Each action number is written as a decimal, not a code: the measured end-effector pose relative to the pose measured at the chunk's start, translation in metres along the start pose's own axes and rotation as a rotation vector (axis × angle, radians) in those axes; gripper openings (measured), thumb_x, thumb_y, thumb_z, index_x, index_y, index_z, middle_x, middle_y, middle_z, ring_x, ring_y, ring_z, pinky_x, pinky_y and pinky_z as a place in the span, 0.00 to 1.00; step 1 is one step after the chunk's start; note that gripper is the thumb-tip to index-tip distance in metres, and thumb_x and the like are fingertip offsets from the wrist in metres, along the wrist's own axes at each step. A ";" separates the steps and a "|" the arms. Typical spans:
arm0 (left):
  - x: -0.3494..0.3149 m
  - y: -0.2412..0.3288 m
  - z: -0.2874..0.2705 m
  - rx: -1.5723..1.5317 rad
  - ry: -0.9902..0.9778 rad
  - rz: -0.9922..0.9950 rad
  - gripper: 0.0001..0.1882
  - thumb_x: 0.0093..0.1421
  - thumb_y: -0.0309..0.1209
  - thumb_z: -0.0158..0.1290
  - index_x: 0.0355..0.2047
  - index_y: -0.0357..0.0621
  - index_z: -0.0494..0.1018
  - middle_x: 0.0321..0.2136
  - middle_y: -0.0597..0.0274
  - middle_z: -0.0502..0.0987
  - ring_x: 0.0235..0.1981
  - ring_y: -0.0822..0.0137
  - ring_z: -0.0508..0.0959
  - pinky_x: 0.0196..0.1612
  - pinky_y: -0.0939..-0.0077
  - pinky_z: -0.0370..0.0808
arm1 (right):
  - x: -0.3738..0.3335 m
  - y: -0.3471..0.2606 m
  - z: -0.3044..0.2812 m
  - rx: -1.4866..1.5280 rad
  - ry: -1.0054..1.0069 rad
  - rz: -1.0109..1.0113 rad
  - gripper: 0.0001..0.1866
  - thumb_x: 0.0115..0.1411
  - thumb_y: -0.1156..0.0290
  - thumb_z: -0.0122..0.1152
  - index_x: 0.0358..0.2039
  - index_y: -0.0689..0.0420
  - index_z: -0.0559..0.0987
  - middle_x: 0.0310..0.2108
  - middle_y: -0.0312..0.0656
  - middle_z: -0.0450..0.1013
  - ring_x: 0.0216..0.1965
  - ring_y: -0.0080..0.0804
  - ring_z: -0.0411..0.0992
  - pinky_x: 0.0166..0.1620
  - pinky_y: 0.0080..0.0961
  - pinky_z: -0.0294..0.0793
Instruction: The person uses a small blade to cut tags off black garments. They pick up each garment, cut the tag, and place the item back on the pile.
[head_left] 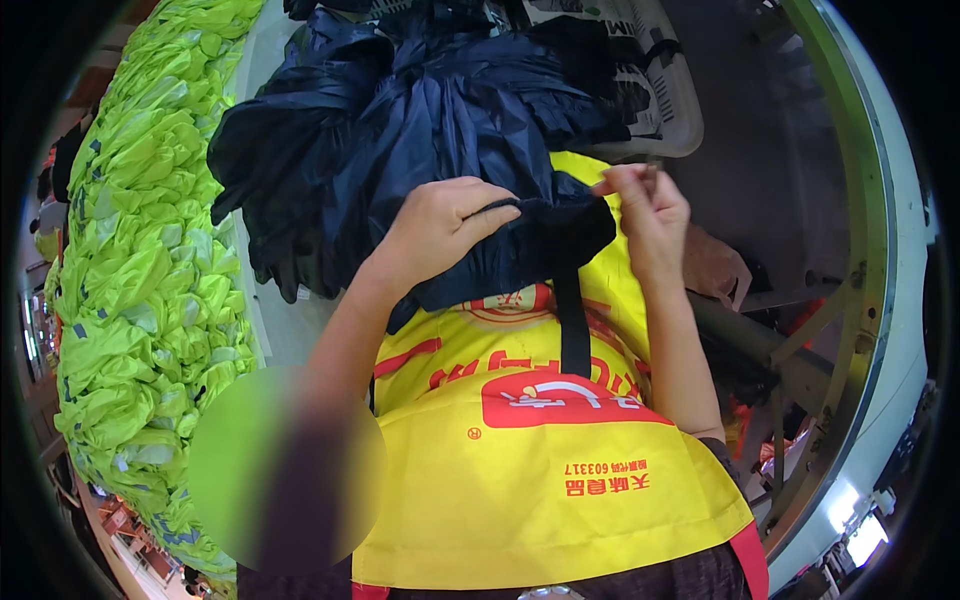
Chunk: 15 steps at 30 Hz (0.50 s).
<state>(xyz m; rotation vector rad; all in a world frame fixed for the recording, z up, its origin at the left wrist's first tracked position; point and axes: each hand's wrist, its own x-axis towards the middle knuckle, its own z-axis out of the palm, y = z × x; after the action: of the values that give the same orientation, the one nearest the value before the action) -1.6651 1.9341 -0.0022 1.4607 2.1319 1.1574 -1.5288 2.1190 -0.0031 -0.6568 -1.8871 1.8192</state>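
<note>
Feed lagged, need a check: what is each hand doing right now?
Left hand: closed on the dark navy fabric piece.
Right hand: fingers pinched shut at the fabric's edge; anything held there is too small to tell.

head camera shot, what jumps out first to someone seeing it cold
The long heap of neon yellow-green fabric down the left. Next, the dark navy garment pile at top centre, whose edge the left hand and right hand pinch above a bright yellow apron.
</note>
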 end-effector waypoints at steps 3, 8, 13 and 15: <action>-0.021 -0.003 0.001 0.349 0.006 0.160 0.09 0.50 0.28 0.57 0.32 0.41 0.77 0.23 0.57 0.75 0.25 0.62 0.75 0.31 0.74 0.71 | -0.013 -0.007 -0.018 -0.036 -0.042 0.000 0.09 0.59 0.69 0.56 0.29 0.63 0.76 0.26 0.39 0.75 0.29 0.22 0.73 0.35 0.16 0.71; -0.054 -0.023 0.023 0.450 -0.234 0.091 0.22 0.46 0.32 0.60 0.43 0.44 0.73 0.35 0.61 0.76 0.36 0.63 0.73 0.40 0.72 0.68 | -0.043 0.020 -0.017 -0.237 -0.663 -0.169 0.07 0.50 0.74 0.63 0.31 0.58 0.78 0.28 0.41 0.75 0.28 0.30 0.74 0.30 0.20 0.71; -0.071 -0.015 0.028 0.418 -0.234 0.020 0.35 0.44 0.44 0.60 0.52 0.43 0.66 0.45 0.55 0.71 0.47 0.57 0.69 0.50 0.64 0.62 | -0.035 0.054 -0.022 -0.861 -0.715 -0.341 0.14 0.43 0.76 0.63 0.34 0.55 0.79 0.28 0.43 0.75 0.29 0.39 0.74 0.32 0.29 0.72; -0.071 -0.014 0.034 0.428 -0.206 -0.025 0.33 0.46 0.42 0.59 0.52 0.43 0.66 0.46 0.56 0.71 0.48 0.57 0.69 0.51 0.64 0.62 | -0.031 0.063 -0.023 -1.013 -0.744 -0.368 0.14 0.44 0.75 0.63 0.35 0.54 0.79 0.28 0.43 0.75 0.29 0.39 0.74 0.32 0.30 0.72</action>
<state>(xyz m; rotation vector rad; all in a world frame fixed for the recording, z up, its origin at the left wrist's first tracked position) -1.6217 1.8840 -0.0470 1.6339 2.3311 0.5271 -1.4878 2.1200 -0.0651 0.1737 -3.1610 0.8018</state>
